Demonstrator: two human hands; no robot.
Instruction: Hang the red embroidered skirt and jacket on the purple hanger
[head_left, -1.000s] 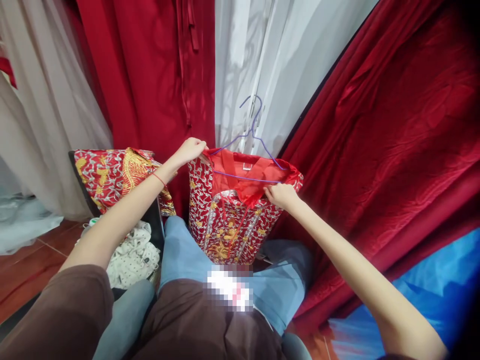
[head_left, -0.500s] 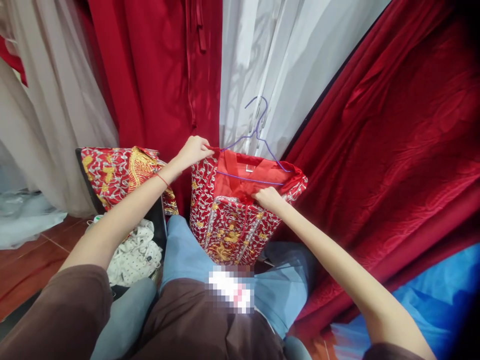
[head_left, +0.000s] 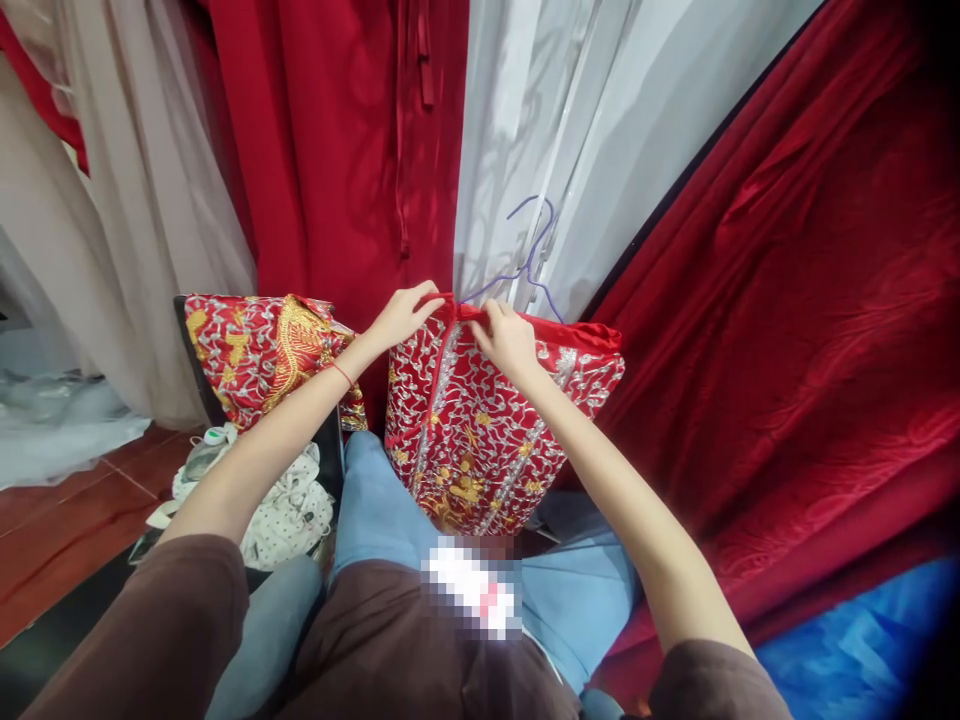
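Observation:
A red skirt (head_left: 487, 430) with silver and gold embroidery hangs upright in front of my knees. Its plain red waistband runs along the top, and a thin purple wire hanger (head_left: 529, 265) rises out of it. At the band's left end, my left hand (head_left: 409, 315) pinches the edge between thumb and fingers. Close beside it, my right hand (head_left: 506, 342) is closed on the upper edge of the front panel, which now covers the inside. A narrow red cord trails down the front between the hands.
On the left, another red and gold embroidered piece (head_left: 262, 350) lies over a dark box-like edge, above a bunched white dotted cloth (head_left: 289, 515). Red drapes (head_left: 345, 130), a pale curtain (head_left: 142, 200) and white panels (head_left: 510, 120) stand behind. Blue fabric (head_left: 862, 640) lies lower right.
My right hand has moved up and left, drawing the front panel across the opening toward my left hand. The red lining, label and hanger's lower bar are now covered.

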